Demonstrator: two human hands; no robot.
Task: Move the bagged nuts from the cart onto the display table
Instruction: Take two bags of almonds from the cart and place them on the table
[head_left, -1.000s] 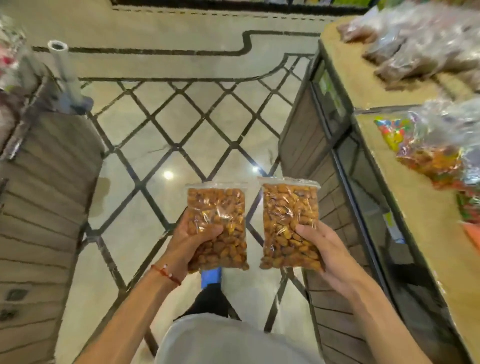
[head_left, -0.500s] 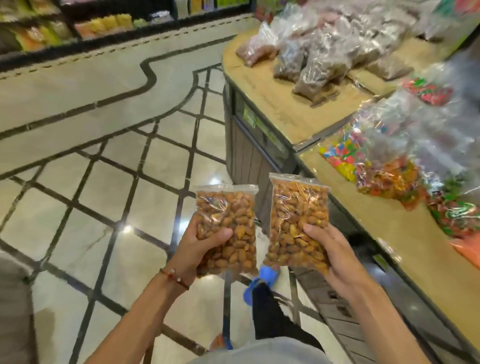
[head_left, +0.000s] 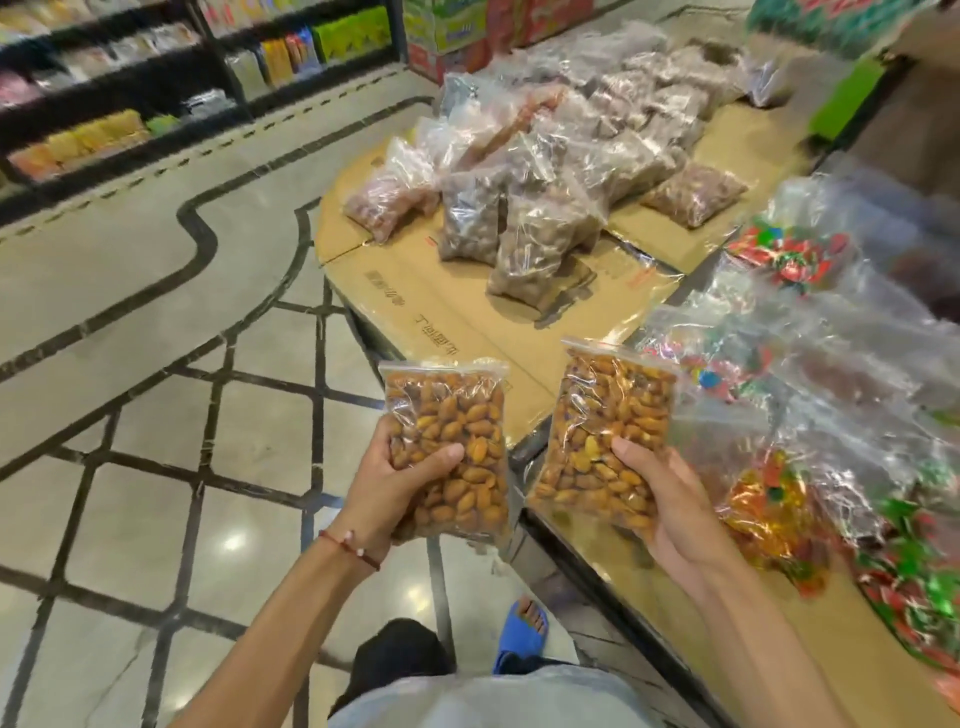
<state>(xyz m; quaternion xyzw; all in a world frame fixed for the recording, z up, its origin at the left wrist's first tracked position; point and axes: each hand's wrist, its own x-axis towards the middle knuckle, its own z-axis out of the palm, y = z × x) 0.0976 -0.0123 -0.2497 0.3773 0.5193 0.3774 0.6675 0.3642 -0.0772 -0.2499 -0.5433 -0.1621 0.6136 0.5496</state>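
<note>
The left hand grips one clear bag of almonds, the right hand grips another bag, above the bench edge.

1. The left hand holds the left bag of nuts over the floor, just left of the display table
2. The right hand holds the right bag of nuts over the table's near edge
3. Candy bags lie on the table right of it, a heap of bags behind
4. Shelves stand far left
</note>
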